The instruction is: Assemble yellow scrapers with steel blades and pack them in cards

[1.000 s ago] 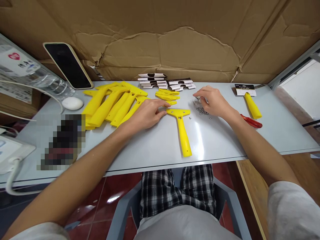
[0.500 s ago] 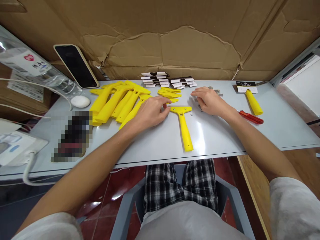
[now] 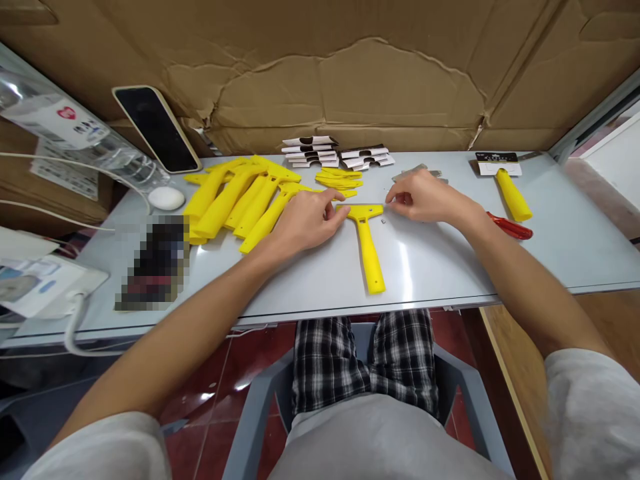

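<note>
A yellow scraper (image 3: 370,257) lies on the table, its wide head away from me and its handle toward me. A thin grey strip shows along the head's far edge. My left hand (image 3: 311,217) has thumb and index finger at the left end of the head, gripping it. My right hand (image 3: 425,195) is closed in a pinch beside the head's right end; what sits between its fingertips is too small to make out. A tiny metal piece (image 3: 383,221) lies just below that end. Behind my right hand, flat grey metal pieces (image 3: 417,171) are partly hidden.
Several yellow scraper handles (image 3: 240,200) are piled left, with thin yellow plates (image 3: 337,178) and folded cards (image 3: 311,155) behind. At right are a red-handled tool (image 3: 513,227) and a carded scraper (image 3: 515,197). A phone (image 3: 157,130), bottle (image 3: 100,140) and white egg-shaped object (image 3: 167,198) stand left.
My right hand has moved from the metal pieces toward me, to the right end of the scraper head, its fingers now pinched. My left hand stays at the left end.
</note>
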Motion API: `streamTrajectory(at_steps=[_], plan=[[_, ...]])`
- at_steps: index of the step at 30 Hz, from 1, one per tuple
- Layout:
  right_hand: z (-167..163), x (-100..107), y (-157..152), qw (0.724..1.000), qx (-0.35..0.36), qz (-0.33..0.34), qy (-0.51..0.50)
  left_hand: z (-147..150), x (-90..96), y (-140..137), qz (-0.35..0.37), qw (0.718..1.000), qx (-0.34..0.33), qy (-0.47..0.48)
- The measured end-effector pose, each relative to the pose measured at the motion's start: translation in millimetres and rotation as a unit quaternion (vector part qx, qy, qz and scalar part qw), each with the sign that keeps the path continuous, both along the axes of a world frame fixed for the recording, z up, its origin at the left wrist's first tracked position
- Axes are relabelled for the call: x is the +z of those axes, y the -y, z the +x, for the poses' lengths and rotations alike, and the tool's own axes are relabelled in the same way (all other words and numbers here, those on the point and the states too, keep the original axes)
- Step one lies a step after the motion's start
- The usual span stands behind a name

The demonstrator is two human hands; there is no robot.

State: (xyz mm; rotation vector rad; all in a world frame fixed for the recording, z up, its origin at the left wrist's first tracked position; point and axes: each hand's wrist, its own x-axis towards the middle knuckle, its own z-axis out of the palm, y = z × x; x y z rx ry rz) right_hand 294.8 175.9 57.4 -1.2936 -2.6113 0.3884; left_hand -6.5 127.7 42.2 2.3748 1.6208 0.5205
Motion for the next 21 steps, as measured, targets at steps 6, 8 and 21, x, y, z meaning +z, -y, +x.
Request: streamTrajectory(at_steps=[6,8,21], plan=[[-5.2,6.7,12.5,0.998,0.038,-0.045,-0.007,27.1,8.7,19.9,-0.007,0.998,-0.005,0.055],[-7.3,5.3,12.9,0.998,0.037,-0.046,-0.001,39.3,11.6,26.0,-0.038,0.999,-0.001,0.038],[-13.5,-3.9,13.9,0.997,0.045,-0.065,0.016,29.0,26.2,37.8,-0.091,0.989,-0.013,-0.117]])
